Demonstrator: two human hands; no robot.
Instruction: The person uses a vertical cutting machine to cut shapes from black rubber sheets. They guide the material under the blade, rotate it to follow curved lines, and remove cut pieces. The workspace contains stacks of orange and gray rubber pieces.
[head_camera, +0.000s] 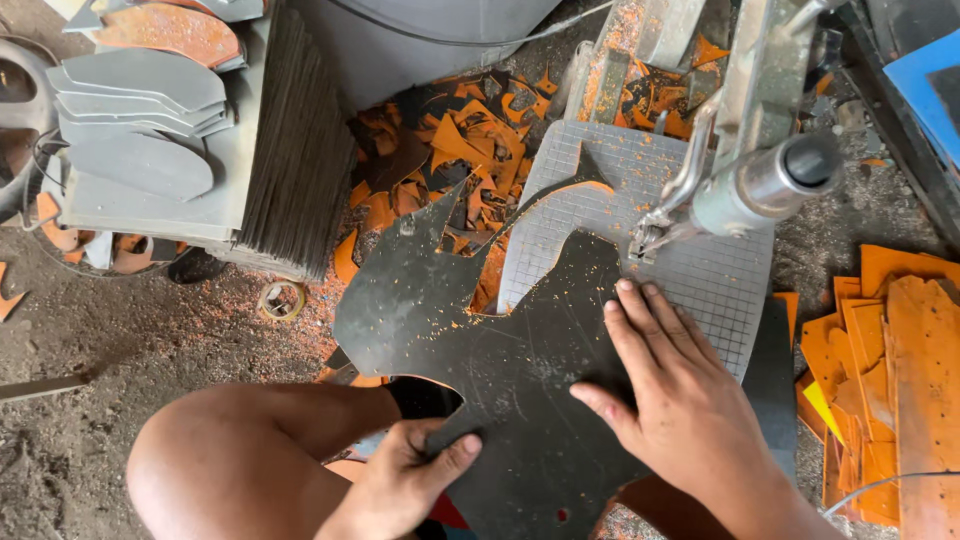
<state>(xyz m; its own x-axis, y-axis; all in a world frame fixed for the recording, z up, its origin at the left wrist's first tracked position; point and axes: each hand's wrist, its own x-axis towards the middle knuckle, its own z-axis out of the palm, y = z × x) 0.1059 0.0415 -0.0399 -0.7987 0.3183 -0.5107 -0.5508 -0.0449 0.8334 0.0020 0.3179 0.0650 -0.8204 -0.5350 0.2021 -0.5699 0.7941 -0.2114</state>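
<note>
A dark rubber sheet (520, 350) is kept flat on the gridded saw table (700, 290), pressed beside the blade by the spread right hand (680, 400) and pinched at its near edge by the left hand (410, 480) for steadiness.

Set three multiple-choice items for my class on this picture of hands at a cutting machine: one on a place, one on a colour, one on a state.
1. Where does the right hand lie?
A. flat on the dark sheet
B. on the grey stack
C. on the floor

2. What colour are most scraps behind the sheet?
A. blue
B. orange
C. white

3. How does the left hand hold the sheet?
A. not touching it
B. palm flat on its middle
C. gripping its near edge, thumb on top

Answers:
1 A: its fingers are spread on the sheet near the blade.
2 B: the heap is mainly orange.
3 C: the thumb lies over the edge.
</note>
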